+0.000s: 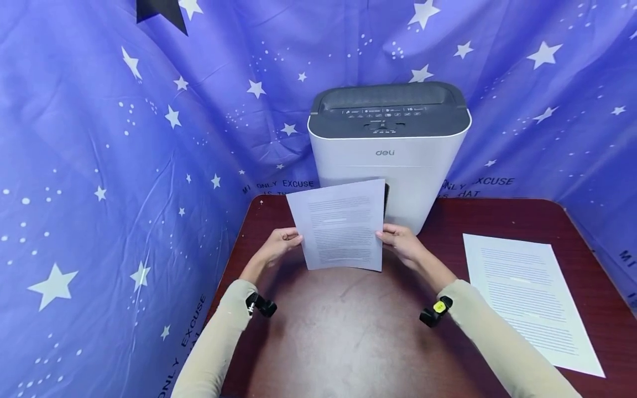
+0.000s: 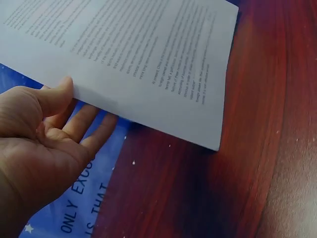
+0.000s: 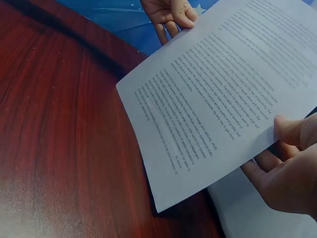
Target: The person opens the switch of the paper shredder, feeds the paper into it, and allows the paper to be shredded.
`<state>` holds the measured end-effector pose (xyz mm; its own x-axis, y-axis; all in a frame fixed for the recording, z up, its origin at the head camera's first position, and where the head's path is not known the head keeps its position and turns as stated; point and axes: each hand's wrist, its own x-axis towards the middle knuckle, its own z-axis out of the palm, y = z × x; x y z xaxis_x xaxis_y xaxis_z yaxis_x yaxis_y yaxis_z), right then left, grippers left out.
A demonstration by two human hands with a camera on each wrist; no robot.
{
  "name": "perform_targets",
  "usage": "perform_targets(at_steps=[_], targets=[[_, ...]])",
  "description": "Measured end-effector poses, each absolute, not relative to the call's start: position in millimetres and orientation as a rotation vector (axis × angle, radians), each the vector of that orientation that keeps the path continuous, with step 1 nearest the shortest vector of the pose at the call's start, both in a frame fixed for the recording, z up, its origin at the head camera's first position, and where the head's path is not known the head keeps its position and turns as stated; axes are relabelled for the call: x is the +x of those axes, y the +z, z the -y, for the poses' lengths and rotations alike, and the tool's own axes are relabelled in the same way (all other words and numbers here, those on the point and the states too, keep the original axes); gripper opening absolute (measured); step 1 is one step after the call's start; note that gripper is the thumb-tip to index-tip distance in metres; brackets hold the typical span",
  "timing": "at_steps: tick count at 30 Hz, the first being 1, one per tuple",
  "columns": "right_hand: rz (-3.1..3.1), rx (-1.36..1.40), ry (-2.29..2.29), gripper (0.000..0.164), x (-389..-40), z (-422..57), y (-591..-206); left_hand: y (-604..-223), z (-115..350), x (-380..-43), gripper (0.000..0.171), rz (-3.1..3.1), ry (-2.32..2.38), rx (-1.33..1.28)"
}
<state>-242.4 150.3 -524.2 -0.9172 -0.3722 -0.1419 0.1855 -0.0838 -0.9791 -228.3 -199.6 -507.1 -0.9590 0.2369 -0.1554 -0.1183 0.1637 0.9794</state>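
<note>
Both hands hold up a printed sheet of paper (image 1: 343, 226) over the table, before a paper shredder (image 1: 383, 155). On the sheet's left edge, my left hand (image 1: 281, 244) pinches it, thumb (image 2: 59, 96) on the printed face and fingers behind. The right edge is pinched by my right hand (image 1: 402, 243) in the same way, as the right wrist view shows with the right thumb (image 3: 287, 130) on top. The sheet tilts and bends slightly. Its upper part overlaps the shredder's white front in the head view.
A second printed sheet (image 1: 532, 298) lies on the dark red table (image 1: 343, 342) at the right, partly behind the right sleeve (image 1: 497, 342). Blue star-patterned curtains (image 1: 124, 166) surround the table at the left, back and right.
</note>
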Motion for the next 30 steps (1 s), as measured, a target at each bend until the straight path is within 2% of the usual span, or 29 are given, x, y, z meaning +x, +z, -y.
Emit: perform_targets(at_steps=[7, 10, 16, 22, 30], targets=[[-1.809, -0.17, -2.131, 0.015, -239, -162, -513, -502, 189, -231, 0.023, -2.154, 1.923, 0.206], [-1.809, -0.2, -2.167, 0.02, -238, -167, -504, -495, 185, -232, 0.013, -2.174, 1.935, 0.252], [-1.844, -0.293, -2.232, 0.025, -235, -175, -476, -467, 176, -235, 0.027, -2.25, 1.962, 0.376], [-1.885, -0.352, -2.298, 0.026, -228, -182, -442, -433, 166, -233, 0.013, -2.267, 2.026, 0.397], [-1.853, -0.519, -2.405, 0.026, -221, -192, -397, -387, 154, -228, 0.029, -2.249, 2.068, 0.386]])
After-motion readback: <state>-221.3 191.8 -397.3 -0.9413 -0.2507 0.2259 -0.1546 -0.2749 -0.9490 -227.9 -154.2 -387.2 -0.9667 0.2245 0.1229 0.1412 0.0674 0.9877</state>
